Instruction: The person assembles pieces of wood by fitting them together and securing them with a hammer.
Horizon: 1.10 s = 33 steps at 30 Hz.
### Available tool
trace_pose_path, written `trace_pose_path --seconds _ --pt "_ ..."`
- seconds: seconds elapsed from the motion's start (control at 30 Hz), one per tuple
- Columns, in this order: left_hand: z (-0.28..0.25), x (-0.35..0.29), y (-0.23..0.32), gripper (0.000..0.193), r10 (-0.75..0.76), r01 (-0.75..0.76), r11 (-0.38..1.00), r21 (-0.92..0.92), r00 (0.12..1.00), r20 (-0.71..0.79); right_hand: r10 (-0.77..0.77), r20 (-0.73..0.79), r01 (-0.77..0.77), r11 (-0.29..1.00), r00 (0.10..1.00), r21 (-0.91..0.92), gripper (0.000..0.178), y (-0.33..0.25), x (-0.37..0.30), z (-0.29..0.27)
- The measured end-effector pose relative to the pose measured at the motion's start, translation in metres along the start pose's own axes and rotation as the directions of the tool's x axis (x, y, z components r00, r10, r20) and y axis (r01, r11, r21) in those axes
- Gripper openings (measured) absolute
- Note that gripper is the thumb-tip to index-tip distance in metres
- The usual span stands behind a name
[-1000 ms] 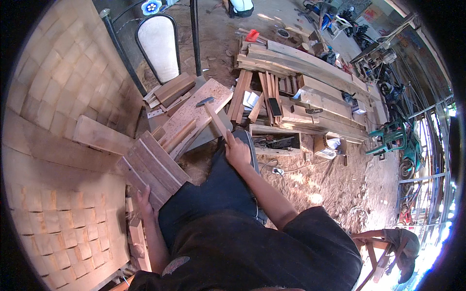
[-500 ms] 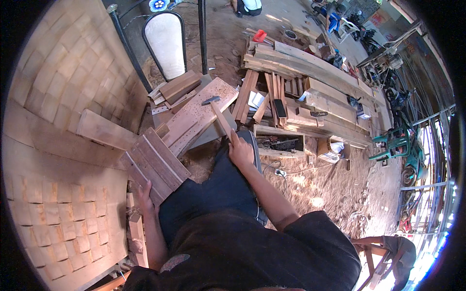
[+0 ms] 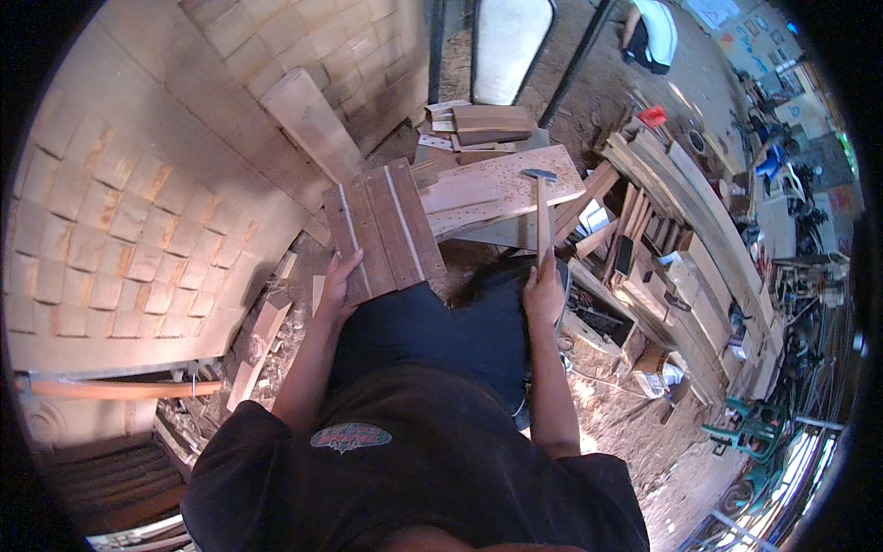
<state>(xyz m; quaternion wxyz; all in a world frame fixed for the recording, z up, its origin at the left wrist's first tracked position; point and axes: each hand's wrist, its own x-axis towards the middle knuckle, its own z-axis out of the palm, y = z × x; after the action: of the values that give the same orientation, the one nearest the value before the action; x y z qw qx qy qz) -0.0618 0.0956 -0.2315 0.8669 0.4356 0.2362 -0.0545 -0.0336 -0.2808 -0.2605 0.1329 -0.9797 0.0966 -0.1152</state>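
Note:
In my right hand (image 3: 544,293) is the wooden handle of a hammer (image 3: 543,216). Its dark metal head rests on or just above a thick pale plank (image 3: 501,189) speckled with small holes or chips; I cannot tell whether they touch. My left hand (image 3: 342,280) grips the near left edge of a brown wooden panel (image 3: 384,230), made of joined boards with two pale stripes. This panel tilts over my left thigh, and its far right side meets the plank's left end. The left fingers lie partly behind the panel.
Large woven-pattern wooden panels (image 3: 120,230) lean on the left, a wood block (image 3: 308,120) against them. Offcuts (image 3: 492,124) lie behind the plank. Stacked boards (image 3: 713,239), an open toolbox (image 3: 602,317) and a green plastic chair (image 3: 750,428) are at right. A person (image 3: 653,37) crouches far off.
My view has swung left, so the scene sits further right and turned. Both hands keep their hold on the hammer and the panel. The hammer head remains over the plank.

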Motion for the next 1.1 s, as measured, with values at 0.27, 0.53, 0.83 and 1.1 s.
trace_pose_path --seconds 0.27,0.53,0.83,1.1 --pt "0.007 -0.006 0.008 0.054 -0.020 0.015 0.992 -0.127 0.999 -0.037 -0.048 0.048 0.049 0.999 0.998 -0.011 0.059 0.000 0.008 -0.001" --pt "-0.009 0.013 -0.004 0.051 -0.044 0.059 0.984 -0.169 0.995 0.089 -0.053 -0.018 0.051 0.994 0.998 -0.093 0.042 -0.037 0.045 -0.008" --pt "-0.003 0.015 0.005 0.058 -0.131 0.182 0.920 -0.346 0.977 0.168 -0.486 0.127 0.469 0.871 0.865 0.143 0.078 -0.078 0.154 0.089" --pt "-0.027 0.008 0.011 0.062 -0.194 0.189 0.831 -0.524 0.980 0.047 -0.639 0.428 0.671 0.735 0.639 0.095 0.081 -0.095 0.193 0.097"
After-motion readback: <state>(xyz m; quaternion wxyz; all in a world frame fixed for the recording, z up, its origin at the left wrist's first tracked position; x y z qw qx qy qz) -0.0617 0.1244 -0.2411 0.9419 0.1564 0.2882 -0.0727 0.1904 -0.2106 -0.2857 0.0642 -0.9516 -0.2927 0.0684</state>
